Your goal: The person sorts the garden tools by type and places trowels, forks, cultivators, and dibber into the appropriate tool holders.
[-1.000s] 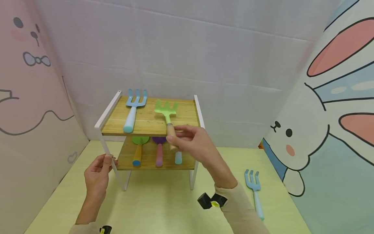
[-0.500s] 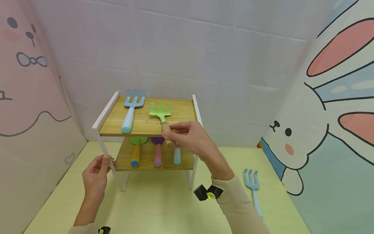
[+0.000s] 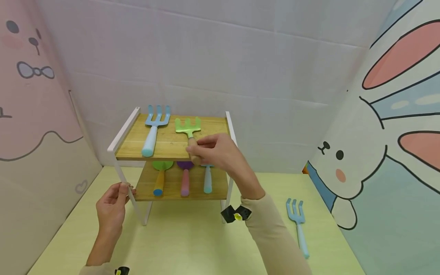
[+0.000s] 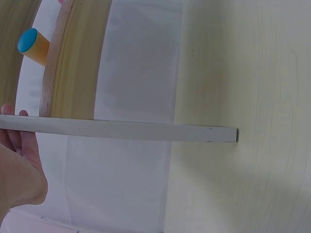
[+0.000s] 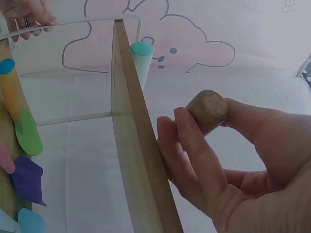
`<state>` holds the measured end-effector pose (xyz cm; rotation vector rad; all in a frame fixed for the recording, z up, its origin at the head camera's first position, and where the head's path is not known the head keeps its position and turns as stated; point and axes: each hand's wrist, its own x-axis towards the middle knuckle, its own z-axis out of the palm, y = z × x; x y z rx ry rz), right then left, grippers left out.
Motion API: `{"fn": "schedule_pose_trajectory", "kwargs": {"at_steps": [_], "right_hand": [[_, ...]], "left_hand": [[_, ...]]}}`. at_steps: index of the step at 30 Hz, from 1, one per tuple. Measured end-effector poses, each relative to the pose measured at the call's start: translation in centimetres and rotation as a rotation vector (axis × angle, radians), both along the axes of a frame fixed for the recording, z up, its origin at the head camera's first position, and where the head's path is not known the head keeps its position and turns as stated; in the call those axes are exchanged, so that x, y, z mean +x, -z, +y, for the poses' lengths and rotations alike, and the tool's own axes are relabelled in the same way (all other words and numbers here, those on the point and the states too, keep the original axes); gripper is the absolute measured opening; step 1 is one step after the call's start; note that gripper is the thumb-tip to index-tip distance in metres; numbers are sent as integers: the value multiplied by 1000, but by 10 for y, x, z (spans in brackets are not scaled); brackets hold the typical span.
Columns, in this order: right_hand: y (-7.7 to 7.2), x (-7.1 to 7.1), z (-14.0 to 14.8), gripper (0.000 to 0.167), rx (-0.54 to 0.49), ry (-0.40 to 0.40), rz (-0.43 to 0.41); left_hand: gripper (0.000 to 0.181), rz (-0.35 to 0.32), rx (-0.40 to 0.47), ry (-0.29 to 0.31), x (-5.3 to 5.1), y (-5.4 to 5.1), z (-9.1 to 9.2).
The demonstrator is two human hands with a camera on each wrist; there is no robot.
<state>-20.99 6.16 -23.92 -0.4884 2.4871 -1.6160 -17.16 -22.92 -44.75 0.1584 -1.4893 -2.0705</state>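
Observation:
My right hand (image 3: 220,152) pinches the wooden handle (image 5: 210,109) of a small green hand fork (image 3: 188,126) over the upper board of a two-tier rack (image 3: 172,152). Whether the green tines touch the board is unclear. To their left, a light blue hand fork (image 3: 150,137) lies on that board. My left hand (image 3: 111,208) holds the rack's white front-left leg (image 4: 146,130), thumb in front and fingers behind. On the lower board lie a green trowel with an orange handle (image 3: 159,181), a purple tool with a pink handle (image 3: 185,181) and a light blue-handled tool (image 3: 207,180).
Another light blue hand fork (image 3: 298,221) lies on the pale tabletop (image 3: 178,244), right of the rack. A white sheet (image 3: 275,95) hangs close behind the rack. Cartoon-printed panels (image 3: 388,160) stand at both sides.
My right hand has moved left and up with the green hand fork, farther over the upper board. The left hand keeps its hold on the leg; the head view has shifted slightly.

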Motion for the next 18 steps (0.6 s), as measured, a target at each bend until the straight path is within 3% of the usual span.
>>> {"fn": "schedule_pose_trajectory", "kwargs": {"at_steps": [14, 18], "right_hand": [[-8, -12, -23, 25, 199, 90, 146], [-8, -16, -28, 34, 214, 112, 160]], "left_hand": [[18, 12, 4, 7, 0, -1, 0], [17, 8, 13, 11, 1, -1, 0]]}}
